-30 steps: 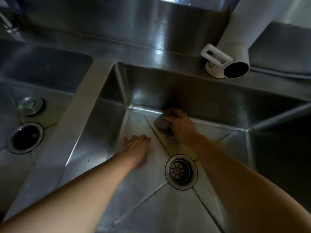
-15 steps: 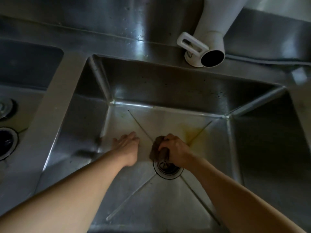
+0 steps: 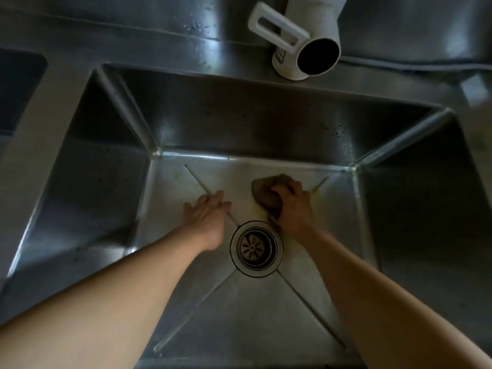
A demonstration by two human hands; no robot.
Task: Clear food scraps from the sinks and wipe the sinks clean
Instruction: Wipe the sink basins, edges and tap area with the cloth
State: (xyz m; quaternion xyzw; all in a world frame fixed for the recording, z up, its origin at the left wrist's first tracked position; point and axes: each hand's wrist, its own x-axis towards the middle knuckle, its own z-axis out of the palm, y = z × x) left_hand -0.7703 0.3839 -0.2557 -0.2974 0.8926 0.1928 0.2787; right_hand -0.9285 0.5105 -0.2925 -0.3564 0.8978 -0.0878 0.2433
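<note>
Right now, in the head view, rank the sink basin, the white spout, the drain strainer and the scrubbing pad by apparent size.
1. Sink basin, filling most of the frame.
2. White spout; it sits nearer the camera, so it looks enlarged.
3. Drain strainer with its rim.
4. Scrubbing pad, partly hidden by the right hand, so ranks 3 and 4 are unsure.

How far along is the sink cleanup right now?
Done: no loose scraps show on the sink floor or in the drain strainer.
In hand: the right hand grips a dark scrub pad against the floor beyond the drain; the left hand rests flat on the floor beside it.
Left: dark specks dot the back wall, and the second sink is barely in view.
</note>
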